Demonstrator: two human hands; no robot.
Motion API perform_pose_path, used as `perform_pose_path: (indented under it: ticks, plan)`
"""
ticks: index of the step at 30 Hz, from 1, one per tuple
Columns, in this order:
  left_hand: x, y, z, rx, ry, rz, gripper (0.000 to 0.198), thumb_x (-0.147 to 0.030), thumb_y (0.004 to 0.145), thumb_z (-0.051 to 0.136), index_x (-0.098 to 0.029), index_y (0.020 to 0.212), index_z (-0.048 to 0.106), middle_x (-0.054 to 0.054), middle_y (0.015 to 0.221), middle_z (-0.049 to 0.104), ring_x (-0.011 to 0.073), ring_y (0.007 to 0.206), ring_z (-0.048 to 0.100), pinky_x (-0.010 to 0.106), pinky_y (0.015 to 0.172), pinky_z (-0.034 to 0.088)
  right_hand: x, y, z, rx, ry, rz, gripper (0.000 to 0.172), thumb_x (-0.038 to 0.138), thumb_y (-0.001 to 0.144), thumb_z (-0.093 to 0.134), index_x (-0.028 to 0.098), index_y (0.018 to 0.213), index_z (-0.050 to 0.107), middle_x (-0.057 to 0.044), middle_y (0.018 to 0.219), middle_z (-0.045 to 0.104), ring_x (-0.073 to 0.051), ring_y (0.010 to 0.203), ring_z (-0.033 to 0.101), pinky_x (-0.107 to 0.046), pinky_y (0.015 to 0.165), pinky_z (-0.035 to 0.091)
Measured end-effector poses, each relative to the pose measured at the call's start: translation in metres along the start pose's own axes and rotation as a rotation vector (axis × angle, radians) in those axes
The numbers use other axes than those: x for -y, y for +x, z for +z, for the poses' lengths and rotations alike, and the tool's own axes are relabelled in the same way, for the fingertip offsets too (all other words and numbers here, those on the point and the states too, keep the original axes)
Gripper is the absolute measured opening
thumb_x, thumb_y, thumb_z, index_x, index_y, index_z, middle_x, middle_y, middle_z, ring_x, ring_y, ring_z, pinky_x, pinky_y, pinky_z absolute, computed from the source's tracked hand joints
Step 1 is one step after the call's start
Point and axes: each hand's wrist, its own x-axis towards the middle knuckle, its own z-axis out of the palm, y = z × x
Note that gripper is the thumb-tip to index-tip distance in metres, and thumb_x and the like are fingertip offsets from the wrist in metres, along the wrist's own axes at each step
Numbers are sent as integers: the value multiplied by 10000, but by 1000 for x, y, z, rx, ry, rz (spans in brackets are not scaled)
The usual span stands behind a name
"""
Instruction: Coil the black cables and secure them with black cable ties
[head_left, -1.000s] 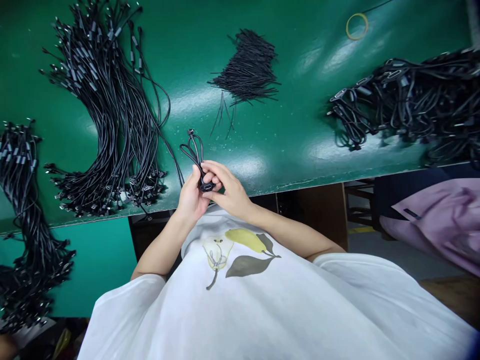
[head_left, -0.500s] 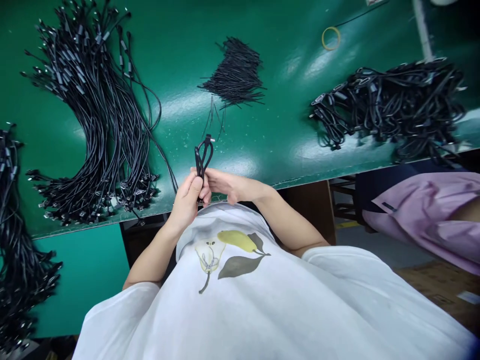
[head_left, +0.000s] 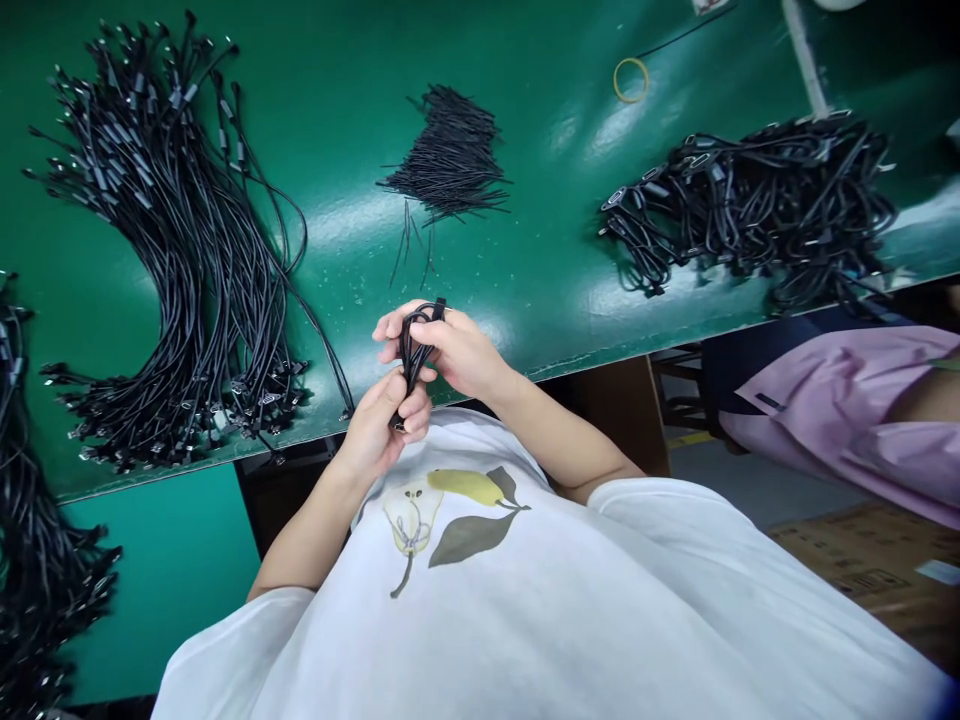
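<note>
A black cable (head_left: 416,352) is folded into a small looped bundle in front of my chest, over the table's near edge. My left hand (head_left: 379,420) is closed round the lower part of the bundle. Higher up, my right hand (head_left: 461,350) grips the loops between thumb and fingers, close to a black plug (head_left: 439,308). Beyond my hands lies a heap of short black ties (head_left: 450,155), with a few loose ones nearer to me. To the left is a large spread of long, unfolded black cables (head_left: 199,250) with connectors at both ends.
A pile of folded black cables (head_left: 757,205) lies on the green table (head_left: 540,270) at the right. Behind it is a yellow ring (head_left: 631,80). More cables (head_left: 45,520) hang at the far left. A person in pink clothing (head_left: 840,400) is at the right.
My right hand has moved up and its fingers now grip the upper loops of the cable. My left hand keeps its hold, slightly lower. The whole view has shifted a little.
</note>
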Motion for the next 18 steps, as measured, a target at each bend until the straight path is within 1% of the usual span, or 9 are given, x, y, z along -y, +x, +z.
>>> perform_pose_path:
  ticks: [2, 4, 7, 9, 11, 12, 14, 16, 18]
  plan:
    - [-1, 1, -1, 4, -43, -36, 320, -391, 783, 742, -117, 924, 657, -73, 577, 295, 40, 445, 300, 128, 355, 258, 2, 0, 0, 40, 112, 4, 258, 412, 833, 609, 187, 898, 501, 7, 814, 570, -101, 731, 611, -147, 484, 423]
    - [0, 2, -1, 18, -92, -98, 292, -366, 787, 737, -115, 909, 651, -74, 577, 284, 36, 439, 277, 120, 344, 233, 4, -1, 0, 37, 143, -54, 285, 447, 870, 596, 210, 896, 440, 72, 695, 486, -59, 605, 552, -173, 545, 472]
    - [5, 7, -3, 38, -107, -160, 312, -383, 785, 739, -131, 928, 624, -66, 604, 336, 32, 448, 294, 123, 355, 228, 1, -2, -2, -44, 3, -190, 257, 447, 934, 519, 233, 909, 379, 109, 626, 468, -42, 485, 501, -187, 536, 481]
    - [9, 12, -7, 35, 1, -109, 356, -433, 782, 735, -157, 959, 597, -45, 652, 432, 49, 491, 373, 149, 404, 300, -7, -2, -6, -136, -179, -297, 231, 435, 953, 487, 238, 922, 372, 107, 604, 511, -49, 455, 516, -174, 501, 460]
    - [9, 19, -14, 40, 242, -9, 374, -487, 792, 709, -172, 952, 586, -18, 705, 522, 90, 584, 472, 205, 518, 407, -20, -1, -11, -235, -343, -369, 229, 442, 955, 477, 236, 931, 381, 107, 576, 525, -55, 443, 530, -165, 483, 445]
    - [9, 23, -18, 42, 397, 42, 365, -505, 808, 683, -171, 923, 591, -5, 725, 555, 110, 637, 505, 236, 590, 438, -26, 0, -14, -278, -399, -379, 237, 454, 952, 475, 235, 933, 385, 111, 557, 514, -57, 439, 532, -162, 479, 440]
    - [10, 32, -26, 31, 689, 103, 361, -519, 845, 627, -159, 835, 605, 15, 743, 593, 132, 703, 534, 271, 695, 444, -36, 2, -19, -334, -478, -341, 251, 477, 953, 451, 234, 939, 389, 114, 541, 494, -64, 450, 540, -169, 495, 448]
    - [12, 39, -33, -22, 811, 128, 375, -523, 865, 590, -156, 789, 602, 12, 718, 588, 131, 686, 531, 275, 697, 431, -38, 7, -26, -327, -588, -286, 243, 468, 956, 435, 228, 942, 400, 97, 583, 516, -74, 503, 562, -194, 549, 471]
    - [15, 44, -36, -73, 691, 123, 378, -537, 851, 598, -163, 794, 584, -23, 632, 516, 113, 589, 487, 263, 611, 414, -27, 16, -40, -187, -733, -241, 233, 437, 925, 503, 213, 944, 444, 46, 721, 598, -96, 652, 616, -237, 663, 503]
